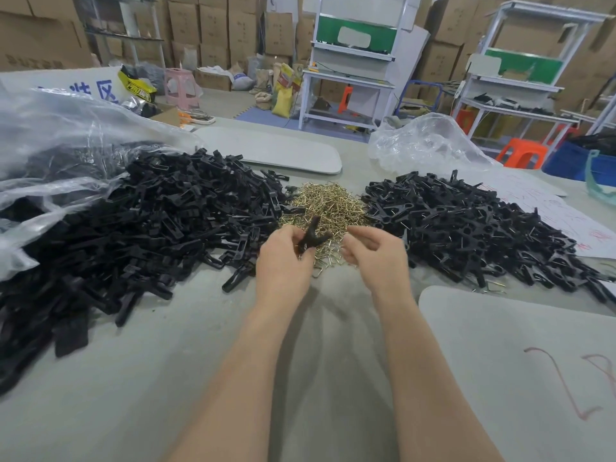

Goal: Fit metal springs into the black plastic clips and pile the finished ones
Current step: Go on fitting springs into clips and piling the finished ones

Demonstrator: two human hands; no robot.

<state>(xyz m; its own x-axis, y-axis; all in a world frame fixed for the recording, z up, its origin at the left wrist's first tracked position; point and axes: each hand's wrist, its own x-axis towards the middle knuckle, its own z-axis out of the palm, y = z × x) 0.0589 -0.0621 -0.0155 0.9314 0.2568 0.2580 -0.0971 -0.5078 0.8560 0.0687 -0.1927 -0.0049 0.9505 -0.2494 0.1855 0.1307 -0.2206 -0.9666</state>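
We hold one clip (313, 236) in our left hand (283, 261), just on the near side of the springs (328, 201). The fingers are curled round its lower end and its two arms fork upward in a V. Our right hand (373, 255) hangs just beside it, also at the near edge of the springs. Its fingers are bent inward with thumb and forefinger close together; we cannot tell whether they pinch a spring or nothing.

We judge the job to be somewhere in the middle. Right of the springs lies the done pile (466, 225), broad and thick, with bits of wire glinting among the black, so we take those as finished. Left of the springs lies the parts pile (150, 211), larger again and spilling from a clear bag (50, 128) farther left. We see no wire in it, so we take it as unfitted stock.

The springs make a good heap between the two piles, far from used up. The clip in hand shows no spring that we can see, so it seems to be awaiting one. After that it belongs on the done pile to the right, and the large stock on the left remains to be worked through.
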